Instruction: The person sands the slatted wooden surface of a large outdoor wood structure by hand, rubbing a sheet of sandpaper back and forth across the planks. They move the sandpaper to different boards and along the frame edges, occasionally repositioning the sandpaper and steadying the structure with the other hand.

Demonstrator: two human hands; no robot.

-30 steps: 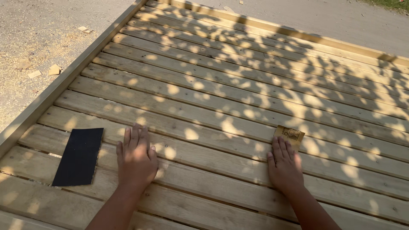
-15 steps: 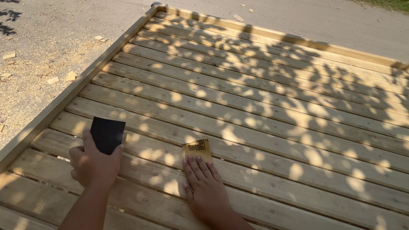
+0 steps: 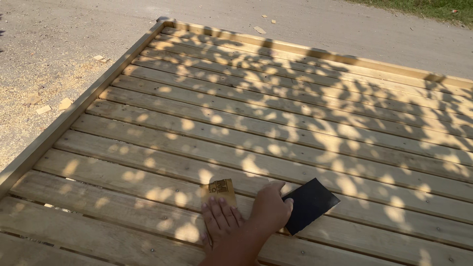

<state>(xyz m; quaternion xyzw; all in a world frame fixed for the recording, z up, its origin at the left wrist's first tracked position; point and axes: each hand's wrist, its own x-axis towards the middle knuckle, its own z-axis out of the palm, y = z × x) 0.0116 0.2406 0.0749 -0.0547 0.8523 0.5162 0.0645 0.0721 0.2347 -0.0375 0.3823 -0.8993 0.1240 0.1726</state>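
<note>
At the far left of the frame lies gravel ground (image 3: 44, 44), strewn with sawdust and a few small wood offcuts (image 3: 49, 106). A raised edge board (image 3: 74, 111) runs diagonally beside it from the lower left up to the top centre. It borders the slatted wooden deck (image 3: 295, 123), which fills most of the picture under dappled leaf shadow.

Low in the frame, just left of centre, a tan piece of sandpaper (image 3: 220, 189) lies flat on a slat. The right hand (image 3: 219, 221) rests palm down on its lower part, with the fingers straight, close together and pointing up the frame.

Just to the right, the left hand (image 3: 270, 209) reaches across over the right forearm. Its fingers are curled and closed on the near edge of a black sheet of sandpaper (image 3: 310, 204). This sheet lies on the slats at the lower centre right, turned cornerwise, and one corner is hidden under the hand. The two sheets are near each other but do not touch.

A strip of grass (image 3: 419, 7) shows at the upper right.
</note>
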